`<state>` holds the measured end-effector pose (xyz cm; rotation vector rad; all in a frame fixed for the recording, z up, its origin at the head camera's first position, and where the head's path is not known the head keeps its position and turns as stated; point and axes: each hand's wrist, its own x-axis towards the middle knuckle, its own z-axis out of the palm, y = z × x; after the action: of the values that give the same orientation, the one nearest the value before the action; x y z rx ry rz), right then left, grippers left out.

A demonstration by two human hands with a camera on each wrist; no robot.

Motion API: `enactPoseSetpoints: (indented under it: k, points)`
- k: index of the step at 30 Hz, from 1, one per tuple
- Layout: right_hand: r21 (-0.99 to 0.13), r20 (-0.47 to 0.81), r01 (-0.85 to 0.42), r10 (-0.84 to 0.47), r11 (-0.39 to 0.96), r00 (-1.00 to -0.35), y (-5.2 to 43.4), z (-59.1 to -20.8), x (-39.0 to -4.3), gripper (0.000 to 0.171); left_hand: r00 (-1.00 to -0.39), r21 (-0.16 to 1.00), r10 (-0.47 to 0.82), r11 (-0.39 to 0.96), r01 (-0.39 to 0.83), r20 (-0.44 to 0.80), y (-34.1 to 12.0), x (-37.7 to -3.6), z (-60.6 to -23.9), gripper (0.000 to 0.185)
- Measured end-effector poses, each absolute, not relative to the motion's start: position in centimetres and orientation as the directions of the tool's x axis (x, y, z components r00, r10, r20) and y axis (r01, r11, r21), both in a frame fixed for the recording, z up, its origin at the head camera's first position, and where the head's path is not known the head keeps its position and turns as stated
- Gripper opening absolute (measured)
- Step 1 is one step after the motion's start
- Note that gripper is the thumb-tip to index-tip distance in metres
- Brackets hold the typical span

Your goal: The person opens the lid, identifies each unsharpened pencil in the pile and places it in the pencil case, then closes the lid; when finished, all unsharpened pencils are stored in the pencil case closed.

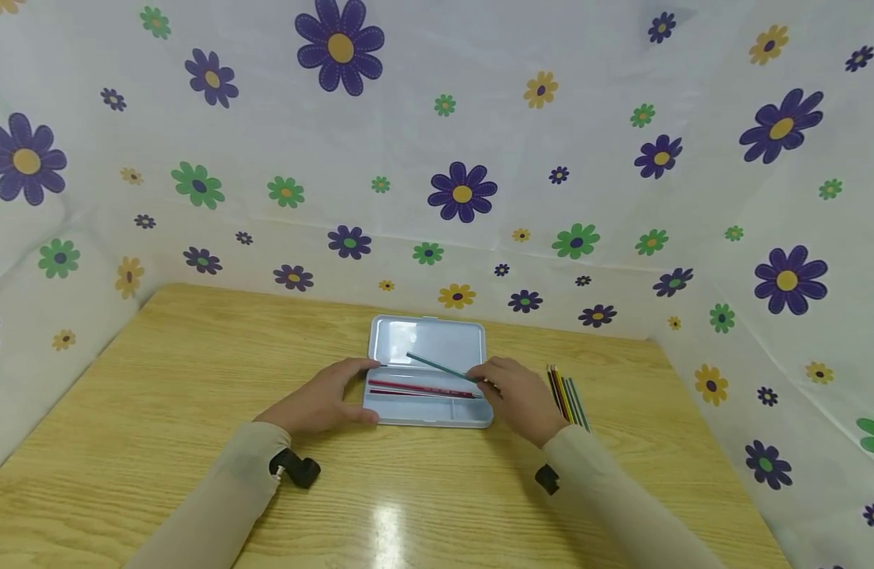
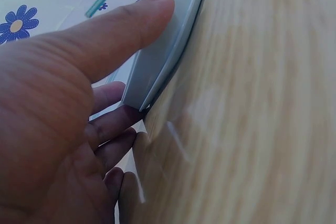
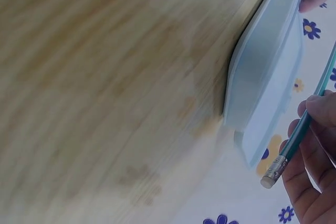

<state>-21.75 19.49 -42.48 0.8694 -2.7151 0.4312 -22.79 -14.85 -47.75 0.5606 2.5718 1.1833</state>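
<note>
Wooden table [image 1: 195, 411], open pencil case [image 1: 427, 371] holding red pencils [image 1: 423, 387], left hand [image 1: 323, 399] gripping case, right hand [image 1: 518, 395] pinching green pencil [image 1: 437, 365]

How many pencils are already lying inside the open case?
2: a red pencil and a darker pencil just below it, both in the case. The right hand may hide more. A teal pencil is still held above.
</note>
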Motion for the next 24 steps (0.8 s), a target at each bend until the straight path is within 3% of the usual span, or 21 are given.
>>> enactPoseSetpoints:
  k: [16,24]
  points:
    - [-0.047,0.129,-0.609,-0.600,0.792,-0.790,15.5,-43.5,-23.8,0.017,-0.890,0.788,0.455,0.560,0.255,-0.035,-14.8,-23.0,-47.8,0.093]
    - [-0.075,0.105,-0.621,-0.613,0.780,-0.783,14.7,-43.7,-23.9,0.018,-0.887,0.781,0.461,0.566,0.264,-0.034,-14.8,-23.0,-47.6,0.094]
